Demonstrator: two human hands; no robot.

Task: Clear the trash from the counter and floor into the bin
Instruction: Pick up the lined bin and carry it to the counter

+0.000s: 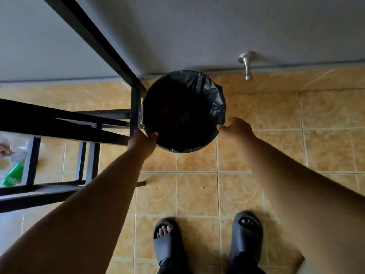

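A round bin [215,89] lined with a black plastic bag stands on the tiled floor against the grey wall. Its inside is dark and I cannot see any contents. My left hand [142,142] grips the bin's near left rim, thumb over the edge. On the near right rim, my right hand [238,128] pinches the bag edge. A green wrapper [13,176] and clear plastic trash [13,149] lie at the far left, seen through the black frame.
A black metal frame [83,123] with crossbars stands left of the bin, one leg touching it. A metal door stopper [246,64] sticks out of the wall at the right. My feet in dark slippers [246,234] stand on the tan tiles below.
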